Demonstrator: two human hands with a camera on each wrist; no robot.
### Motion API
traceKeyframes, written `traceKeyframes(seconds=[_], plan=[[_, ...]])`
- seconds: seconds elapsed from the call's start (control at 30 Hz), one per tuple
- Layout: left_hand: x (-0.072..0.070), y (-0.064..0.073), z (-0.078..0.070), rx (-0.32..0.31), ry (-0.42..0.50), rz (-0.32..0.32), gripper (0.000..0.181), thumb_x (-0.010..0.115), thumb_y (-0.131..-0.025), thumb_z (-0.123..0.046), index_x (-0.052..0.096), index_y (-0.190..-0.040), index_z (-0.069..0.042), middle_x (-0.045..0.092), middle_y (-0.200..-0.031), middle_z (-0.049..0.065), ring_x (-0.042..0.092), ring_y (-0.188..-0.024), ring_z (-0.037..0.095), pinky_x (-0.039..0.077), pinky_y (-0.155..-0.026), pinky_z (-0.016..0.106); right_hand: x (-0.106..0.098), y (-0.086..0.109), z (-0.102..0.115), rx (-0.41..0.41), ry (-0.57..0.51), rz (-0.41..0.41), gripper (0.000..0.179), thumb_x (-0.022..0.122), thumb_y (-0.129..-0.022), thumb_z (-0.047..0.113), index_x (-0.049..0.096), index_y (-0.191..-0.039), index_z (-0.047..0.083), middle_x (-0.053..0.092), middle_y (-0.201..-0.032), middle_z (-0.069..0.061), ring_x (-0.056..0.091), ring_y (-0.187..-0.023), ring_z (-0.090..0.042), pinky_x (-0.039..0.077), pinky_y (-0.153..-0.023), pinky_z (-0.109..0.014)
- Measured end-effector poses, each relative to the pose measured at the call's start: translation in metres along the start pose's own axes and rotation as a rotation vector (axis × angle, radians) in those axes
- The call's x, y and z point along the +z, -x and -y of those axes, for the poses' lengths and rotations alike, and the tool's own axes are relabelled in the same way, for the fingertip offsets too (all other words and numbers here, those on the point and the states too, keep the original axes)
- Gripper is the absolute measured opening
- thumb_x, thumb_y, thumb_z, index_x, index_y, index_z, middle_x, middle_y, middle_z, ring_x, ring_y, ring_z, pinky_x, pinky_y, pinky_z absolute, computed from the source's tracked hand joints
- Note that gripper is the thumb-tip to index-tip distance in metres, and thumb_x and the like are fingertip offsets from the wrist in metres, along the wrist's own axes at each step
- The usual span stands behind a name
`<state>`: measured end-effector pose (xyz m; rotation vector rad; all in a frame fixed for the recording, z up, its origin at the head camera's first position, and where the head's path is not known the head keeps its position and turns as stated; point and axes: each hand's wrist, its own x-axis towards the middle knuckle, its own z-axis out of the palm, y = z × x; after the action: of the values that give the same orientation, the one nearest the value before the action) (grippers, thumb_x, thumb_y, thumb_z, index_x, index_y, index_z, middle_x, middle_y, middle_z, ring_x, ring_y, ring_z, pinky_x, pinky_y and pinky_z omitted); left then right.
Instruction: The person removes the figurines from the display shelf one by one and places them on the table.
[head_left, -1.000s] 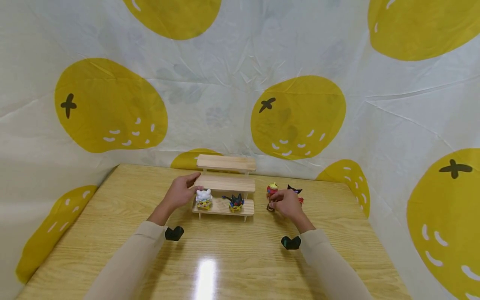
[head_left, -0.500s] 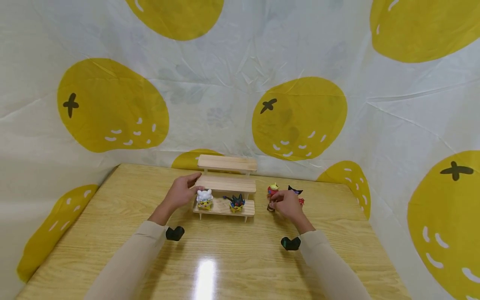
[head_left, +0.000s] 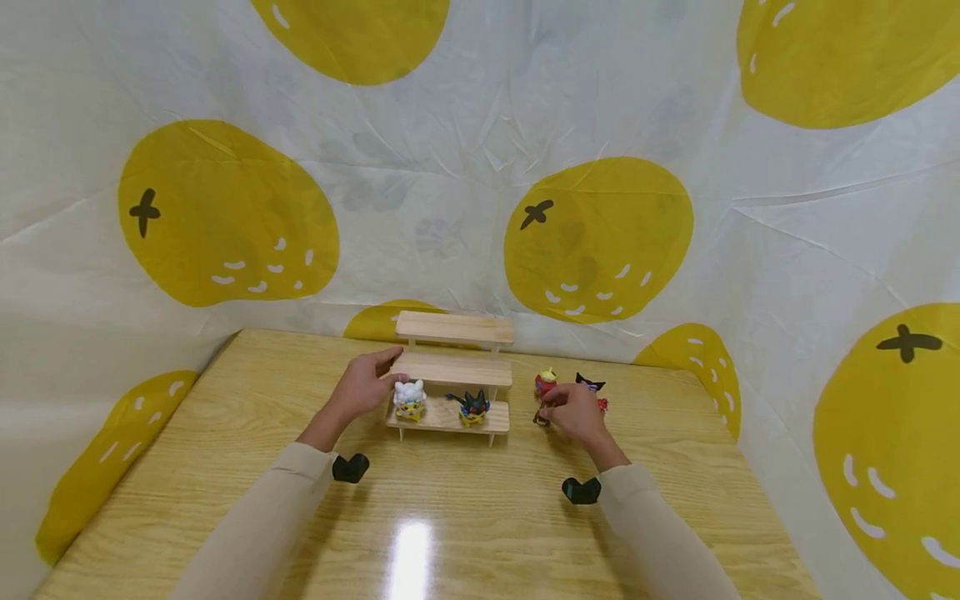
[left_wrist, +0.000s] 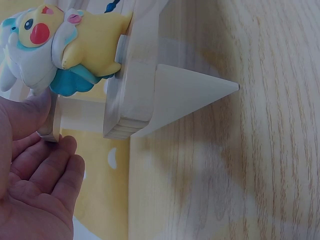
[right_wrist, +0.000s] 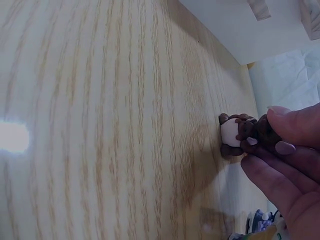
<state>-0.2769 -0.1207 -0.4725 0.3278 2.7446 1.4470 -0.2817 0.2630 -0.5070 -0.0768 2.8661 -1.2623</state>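
Observation:
My left hand holds the left end of the middle tier of a three-tier wooden display stand. In the left wrist view, the thumb lies on one side of that board and the fingers on the other. My right hand pinches a small brown figurine with a white belly, low at the table right of the stand. Its head is partly hidden by the fingers. On the lowest tier stand a yellow figurine with a fluffy white hood and a yellow figurine with a black hood.
Behind my right hand stand a yellow-headed figurine in red and a black-eared figurine, partly covered by the hand. A white curtain with yellow fruit shapes hangs behind and beside the wooden table.

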Motion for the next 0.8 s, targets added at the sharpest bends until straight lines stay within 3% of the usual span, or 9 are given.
traceKeyframes(seconds=[0.23,0.53,0.8], plan=[[0.001,0.001,0.000,0.006,-0.013,0.001,0.063,0.065,-0.105,-0.022,0.041,-0.159,-0.001,0.043,-0.163,0.019,0.046,-0.148,0.041,0.049,-0.115,0.051,-0.004,0.004,0.001,-0.026,0.016,-0.033,0.014,0.080,-0.088,0.005,0.079,-0.102,0.001,0.078,-0.097,-0.013,0.070,-0.088,-0.023,0.059,-0.076,-0.038],[0.000,0.001,0.001,0.047,-0.049,-0.012,0.062,0.065,-0.105,-0.020,0.042,-0.157,0.002,0.044,-0.161,0.023,0.049,-0.145,0.043,0.048,-0.115,0.054,-0.012,0.020,0.009,-0.068,0.059,-0.092,0.019,0.078,-0.092,0.006,0.078,-0.109,-0.001,0.078,-0.110,-0.019,0.072,-0.103,-0.037,0.061,-0.089,-0.053],[-0.002,0.001,0.001,0.063,-0.098,-0.006,0.064,0.066,-0.104,-0.022,0.041,-0.157,0.004,0.045,-0.160,0.023,0.050,-0.144,0.044,0.048,-0.115,0.055,-0.013,0.035,0.022,-0.084,-0.038,-0.124,0.020,0.080,-0.090,0.004,0.079,-0.109,-0.002,0.079,-0.111,-0.020,0.075,-0.105,-0.038,0.064,-0.088,-0.048]])
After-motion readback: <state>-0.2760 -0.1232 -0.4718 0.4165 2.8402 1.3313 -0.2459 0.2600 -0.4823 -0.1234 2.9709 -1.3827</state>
